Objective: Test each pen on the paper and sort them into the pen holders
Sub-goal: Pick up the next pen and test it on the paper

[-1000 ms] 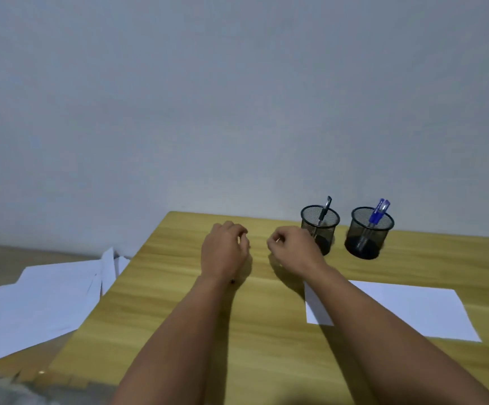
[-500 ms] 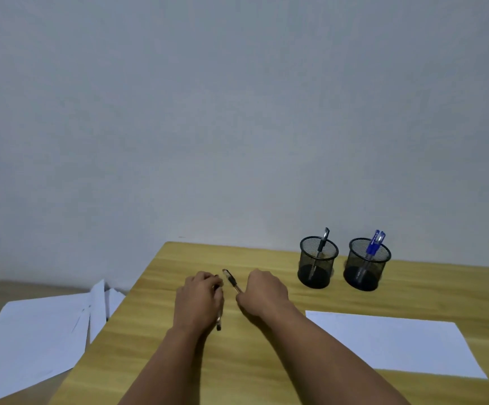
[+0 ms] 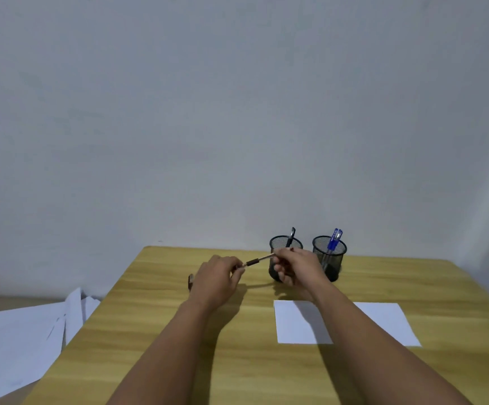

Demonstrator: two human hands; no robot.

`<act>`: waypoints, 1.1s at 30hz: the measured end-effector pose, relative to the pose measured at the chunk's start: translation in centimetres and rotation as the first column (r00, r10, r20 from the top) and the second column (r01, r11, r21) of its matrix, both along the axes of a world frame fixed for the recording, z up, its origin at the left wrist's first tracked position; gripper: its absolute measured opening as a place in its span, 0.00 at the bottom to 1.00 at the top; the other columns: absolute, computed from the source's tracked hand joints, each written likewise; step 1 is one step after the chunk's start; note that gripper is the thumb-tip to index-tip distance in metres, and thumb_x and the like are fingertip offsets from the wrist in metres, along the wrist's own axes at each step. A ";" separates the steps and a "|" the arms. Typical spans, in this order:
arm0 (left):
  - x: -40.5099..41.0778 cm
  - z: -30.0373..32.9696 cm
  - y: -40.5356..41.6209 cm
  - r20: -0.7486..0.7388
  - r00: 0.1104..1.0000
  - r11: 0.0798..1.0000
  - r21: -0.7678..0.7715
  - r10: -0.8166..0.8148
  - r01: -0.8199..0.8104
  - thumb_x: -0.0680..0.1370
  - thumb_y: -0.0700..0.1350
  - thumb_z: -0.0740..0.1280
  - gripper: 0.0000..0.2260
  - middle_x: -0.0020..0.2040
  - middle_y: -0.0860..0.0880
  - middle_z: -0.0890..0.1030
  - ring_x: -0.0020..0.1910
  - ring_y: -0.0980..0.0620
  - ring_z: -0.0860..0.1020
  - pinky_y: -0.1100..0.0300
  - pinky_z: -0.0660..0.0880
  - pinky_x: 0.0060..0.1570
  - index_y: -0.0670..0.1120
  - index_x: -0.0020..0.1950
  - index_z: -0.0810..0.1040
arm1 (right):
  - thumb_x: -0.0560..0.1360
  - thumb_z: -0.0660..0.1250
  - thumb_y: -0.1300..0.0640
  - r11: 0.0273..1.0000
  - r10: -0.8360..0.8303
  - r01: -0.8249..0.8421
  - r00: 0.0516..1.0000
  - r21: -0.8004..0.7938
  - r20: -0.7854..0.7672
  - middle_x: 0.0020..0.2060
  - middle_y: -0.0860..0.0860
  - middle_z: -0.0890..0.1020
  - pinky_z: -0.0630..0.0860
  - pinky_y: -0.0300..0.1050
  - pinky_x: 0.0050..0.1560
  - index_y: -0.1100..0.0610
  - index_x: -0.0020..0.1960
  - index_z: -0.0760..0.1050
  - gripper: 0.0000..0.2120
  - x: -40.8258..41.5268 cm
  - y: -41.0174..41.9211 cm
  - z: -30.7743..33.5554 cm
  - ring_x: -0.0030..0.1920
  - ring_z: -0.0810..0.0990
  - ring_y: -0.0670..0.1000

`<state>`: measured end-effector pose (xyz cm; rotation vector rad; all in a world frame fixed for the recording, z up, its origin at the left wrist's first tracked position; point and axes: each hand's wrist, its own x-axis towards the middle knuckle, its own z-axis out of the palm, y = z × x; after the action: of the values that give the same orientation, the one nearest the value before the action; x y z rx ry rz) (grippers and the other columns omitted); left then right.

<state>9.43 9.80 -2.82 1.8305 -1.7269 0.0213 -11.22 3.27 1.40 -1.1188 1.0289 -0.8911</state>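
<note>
While both hands hold one pen up over the table – left hand pinching the tip end, right hand closed on the back end – it looks like the cap's coming off, prob to test it on the paper. Left & right holders wait behind w/ pens inside.

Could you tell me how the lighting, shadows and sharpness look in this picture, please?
Head view: dim, even light; soft shadows under the left hand and across the paper; the pen is slightly blurred; the table edges bend from the wide-angle lens.
</note>
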 end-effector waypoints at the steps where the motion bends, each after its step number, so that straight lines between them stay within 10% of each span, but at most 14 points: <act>1: -1.1 0.4 0.0 -0.004 1.000 1.000 0.001 -0.029 0.029 0.82 0.56 0.61 0.10 0.47 0.55 0.82 0.51 0.50 0.77 0.51 0.75 0.49 0.55 0.54 0.80 | 0.82 0.73 0.56 1.000 -0.031 0.030 0.999 0.006 0.018 0.31 0.53 0.81 0.72 0.39 0.28 0.60 0.44 0.81 0.10 -0.5 0.0 -0.1 0.26 0.75 0.47; 7: -7.4 2.4 0.5 -0.016 0.984 0.983 0.041 -0.179 0.179 0.85 0.54 0.55 0.10 0.39 0.51 0.75 0.40 0.44 0.73 0.51 0.64 0.37 0.50 0.47 0.66 | 0.85 0.67 0.51 0.993 -0.105 0.107 0.994 -0.041 0.034 0.29 0.49 0.74 0.63 0.38 0.25 0.56 0.48 0.77 0.11 -2.1 0.6 -0.4 0.26 0.68 0.47; 14: -11.3 3.3 0.8 -0.272 0.933 0.946 0.156 -0.235 0.284 0.85 0.52 0.55 0.13 0.42 0.44 0.81 0.42 0.41 0.80 0.45 0.76 0.47 0.50 0.42 0.69 | 0.81 0.64 0.60 0.943 -0.327 0.327 0.945 0.062 -0.011 0.20 0.49 0.67 0.57 0.36 0.21 0.55 0.35 0.72 0.15 -2.3 0.6 0.0 0.16 0.60 0.47; 21: -11.8 4.7 0.8 -0.456 0.858 0.923 0.172 -0.235 0.344 0.86 0.47 0.54 0.14 0.35 0.49 0.74 0.36 0.48 0.74 0.64 0.71 0.34 0.45 0.43 0.70 | 0.80 0.62 0.61 0.934 -0.329 0.330 0.944 0.134 -0.030 0.17 0.48 0.66 0.58 0.33 0.19 0.55 0.37 0.72 0.13 -1.9 -0.5 0.6 0.14 0.60 0.47; 33: -12.1 3.9 2.4 -0.575 0.802 0.932 0.179 -0.162 0.316 0.85 0.51 0.55 0.17 0.32 0.48 0.76 0.31 0.51 0.73 0.56 0.68 0.38 0.45 0.40 0.70 | 0.82 0.58 0.64 0.920 -0.350 0.369 0.925 0.134 -0.147 0.33 0.52 0.69 0.61 0.32 0.15 0.57 0.46 0.72 0.08 -3.8 -3.6 0.6 0.28 0.66 0.50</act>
<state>-2.72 12.25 1.03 1.5566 -1.5649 -0.8108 -15.06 -0.35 1.99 -0.8687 1.4120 -1.0200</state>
